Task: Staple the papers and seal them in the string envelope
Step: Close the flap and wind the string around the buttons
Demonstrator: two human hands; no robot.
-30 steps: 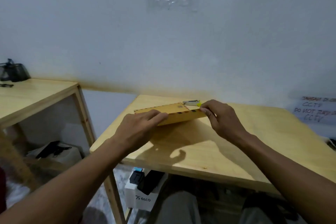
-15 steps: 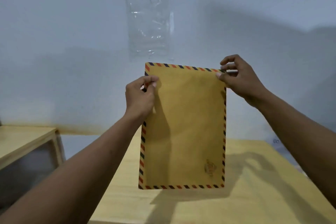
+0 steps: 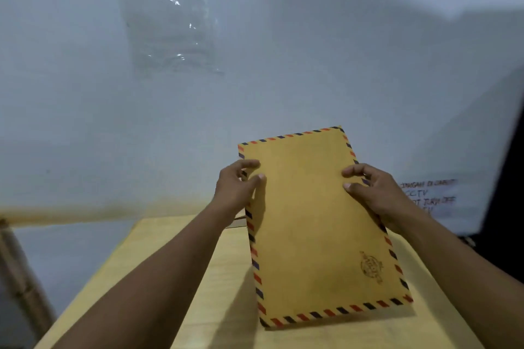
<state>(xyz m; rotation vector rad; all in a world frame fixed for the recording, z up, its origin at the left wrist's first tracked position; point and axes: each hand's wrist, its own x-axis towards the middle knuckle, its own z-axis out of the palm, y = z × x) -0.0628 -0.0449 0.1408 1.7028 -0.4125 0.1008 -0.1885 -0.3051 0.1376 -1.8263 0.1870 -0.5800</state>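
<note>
A brown envelope (image 3: 314, 221) with a red-and-blue striped border and a round stamp mark near its lower right is held above the wooden table (image 3: 215, 278), its plain face toward me and slightly tilted. My left hand (image 3: 238, 187) grips its left edge near the top. Its right edge is gripped by my right hand (image 3: 374, 195), thumb on the front. The envelope's string closure, the papers and the stapler are hidden from view.
A clear plastic bag (image 3: 170, 14) hangs on the white wall ahead. A handwritten paper notice (image 3: 431, 195) is stuck on the wall at the right. A second wooden table's leg (image 3: 17, 272) shows at the far left.
Both hands lifted the envelope off the table and held it up high; now it has come lower, and both hands have slid down from its top corners along its sides.
</note>
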